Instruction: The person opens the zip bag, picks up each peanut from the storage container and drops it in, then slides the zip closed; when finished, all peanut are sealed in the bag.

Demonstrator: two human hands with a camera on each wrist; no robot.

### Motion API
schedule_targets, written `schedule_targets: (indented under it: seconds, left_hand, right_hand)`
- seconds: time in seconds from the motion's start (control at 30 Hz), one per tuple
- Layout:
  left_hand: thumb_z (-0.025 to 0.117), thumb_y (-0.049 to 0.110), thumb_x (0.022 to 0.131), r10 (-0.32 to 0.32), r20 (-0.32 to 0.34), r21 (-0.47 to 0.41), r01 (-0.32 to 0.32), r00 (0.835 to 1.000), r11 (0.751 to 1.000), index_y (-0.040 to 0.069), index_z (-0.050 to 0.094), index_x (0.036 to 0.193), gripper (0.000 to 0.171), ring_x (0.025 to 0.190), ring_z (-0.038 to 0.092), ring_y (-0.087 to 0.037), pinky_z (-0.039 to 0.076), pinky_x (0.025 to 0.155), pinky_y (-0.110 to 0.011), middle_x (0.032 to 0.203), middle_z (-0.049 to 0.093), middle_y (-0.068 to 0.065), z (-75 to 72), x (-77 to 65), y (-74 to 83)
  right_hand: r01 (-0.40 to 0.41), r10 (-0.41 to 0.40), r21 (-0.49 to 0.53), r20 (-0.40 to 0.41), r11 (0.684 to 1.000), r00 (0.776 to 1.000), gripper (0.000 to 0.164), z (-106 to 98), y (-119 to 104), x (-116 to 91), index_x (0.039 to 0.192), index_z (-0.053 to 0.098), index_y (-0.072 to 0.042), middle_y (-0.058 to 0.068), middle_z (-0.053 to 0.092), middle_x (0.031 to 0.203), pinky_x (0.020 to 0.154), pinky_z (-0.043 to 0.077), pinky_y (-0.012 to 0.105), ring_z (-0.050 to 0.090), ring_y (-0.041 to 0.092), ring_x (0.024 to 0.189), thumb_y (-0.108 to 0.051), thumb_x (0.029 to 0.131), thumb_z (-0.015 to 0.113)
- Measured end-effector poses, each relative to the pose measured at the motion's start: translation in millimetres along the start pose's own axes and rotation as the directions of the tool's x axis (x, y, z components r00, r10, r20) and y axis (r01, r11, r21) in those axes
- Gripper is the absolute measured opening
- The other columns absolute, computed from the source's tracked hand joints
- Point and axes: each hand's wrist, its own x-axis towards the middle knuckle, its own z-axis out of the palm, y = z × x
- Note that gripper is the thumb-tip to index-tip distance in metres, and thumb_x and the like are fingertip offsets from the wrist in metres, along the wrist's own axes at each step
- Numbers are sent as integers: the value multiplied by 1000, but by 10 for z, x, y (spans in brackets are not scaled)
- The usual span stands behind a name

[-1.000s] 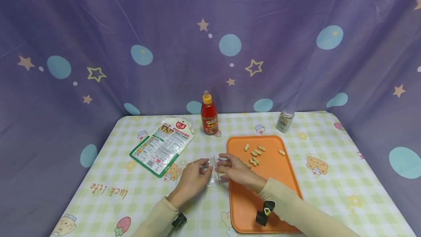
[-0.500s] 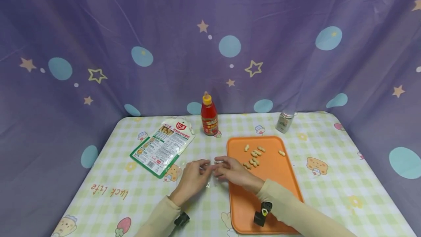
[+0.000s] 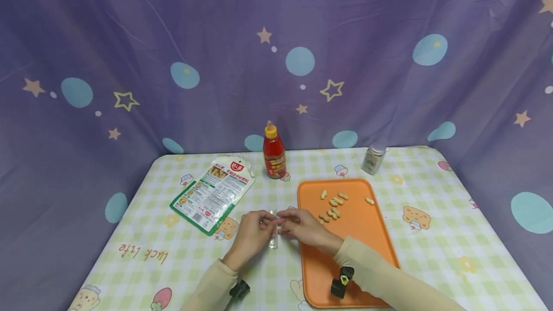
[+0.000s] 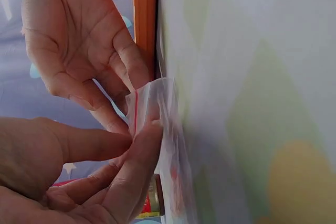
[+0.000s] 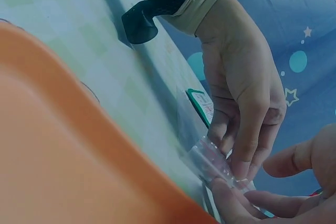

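At six o'clock from the bottle [image 3: 275, 157], left hand [image 3: 252, 234] and right hand [image 3: 307, 227] are pinching a clear bag [image 3: 273, 243] in narrowed fingers [image 4: 139, 166]; its thin film is probably risking a slip or tear if they are tugging unevenly.

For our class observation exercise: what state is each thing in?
Bag: pinched by the left hand, right hand touching; sealed or not, unclear
Peanuts: unshelled, loose on the tray
Tray: lying flat
Bottle: upright, cap on
Jar: upright, lid on
Packet: lying down
Curtain: hanging
Tablecloth: spread
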Motion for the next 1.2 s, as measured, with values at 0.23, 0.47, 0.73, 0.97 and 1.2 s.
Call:
schedule_targets:
  seconds: [0.23, 0.47, 0.73, 0.97, 1.2]
  left_hand:
    - [71, -1, 94, 32, -40, -9, -33, 999, 999, -3, 79, 96, 8, 64, 72, -14, 55, 56, -18, 82, 79, -13, -18, 12, -1]
    - [70, -2, 94, 14, -11, -46, -15, 1000, 999, -4, 78, 104, 13, 71, 75, -16, 58, 61, -16, 87, 80, -14, -41, 14, 46]
    - [75, 0, 90, 12, -38, -50, -13, 999, 999, -1, 79, 102, 13, 75, 76, -15, 59, 66, -17, 87, 80, -11, -57, -10, 79]
    - [80, 0, 86, 34, -64, -62, -38, 997, 997, -3, 79, 101, 15, 69, 75, -17, 59, 63, -18, 83, 79, -12, -45, -36, 110]
    - [81, 1, 86, 35, -47, -78, -38, 998, 996, -3, 78, 105, 19, 68, 75, -13, 60, 64, -17, 82, 79, -10, -23, -72, 130]
  right_hand:
    - [40, -40, -17, -25, 999, 999, 39, -21, 55, 56, 138, 58, 11, 25, 70, 126, 95, 63, 39, 74, 34, 111, -8, 104, 56]
    - [73, -73, -5, -61, 997, 995, 36, -35, 86, 117, 134, 61, 11, 26, 72, 123, 93, 63, 34, 74, 28, 109, -7, 103, 59]
    - [79, -78, 5, -100, 997, 992, 31, -23, 74, 138, 128, 66, 8, 23, 75, 116, 89, 64, 36, 76, 26, 102, -11, 103, 64]
    - [74, -71, 23, -120, 997, 990, 27, -34, 51, 162, 120, 70, 7, 22, 77, 104, 82, 66, 37, 76, 19, 88, -9, 99, 68]
    - [47, -42, 39, -115, 998, 992, 27, -61, 38, 168, 117, 71, 6, 22, 78, 99, 80, 66, 39, 76, 14, 79, -11, 96, 72]
